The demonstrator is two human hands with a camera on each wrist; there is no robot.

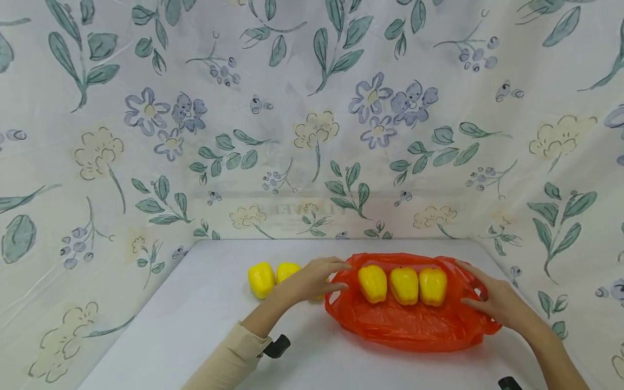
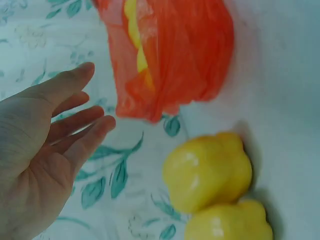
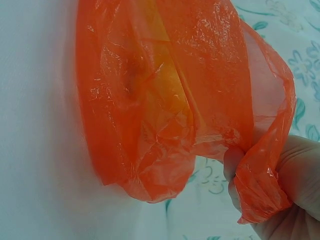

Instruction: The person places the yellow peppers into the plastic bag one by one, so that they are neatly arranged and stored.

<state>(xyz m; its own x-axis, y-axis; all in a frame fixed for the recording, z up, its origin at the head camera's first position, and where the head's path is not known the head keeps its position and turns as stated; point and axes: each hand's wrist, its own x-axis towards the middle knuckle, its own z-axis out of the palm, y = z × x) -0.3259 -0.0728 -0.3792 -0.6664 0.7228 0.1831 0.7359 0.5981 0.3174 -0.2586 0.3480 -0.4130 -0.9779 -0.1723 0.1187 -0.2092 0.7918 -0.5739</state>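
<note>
A red plastic bag (image 1: pixel 409 330) lies spread with its mouth open at the right of the table, and three yellow bell peppers (image 1: pixel 404 286) sit in a row in it. My right hand (image 1: pixel 502 304) holds the bag's right side; in the right wrist view its thumb and fingers pinch a bunched handle (image 3: pixel 262 195). By the bag's left end is my left hand (image 1: pixel 317 279), fingers apart and relaxed. The left wrist view shows this hand (image 2: pixel 45 145) holding nothing, with a gap to the bag (image 2: pixel 190 50). Yellow also shows through the film in the right wrist view.
Left of the bag stand more yellow bell peppers (image 1: pixel 261 280), partly hidden by my left forearm. The white table (image 1: pixel 161 325) meets a flower-patterned cloth (image 1: pixel 312 162) at the back and sides. A black wrist device (image 1: pixel 277 346) sits at my left cuff.
</note>
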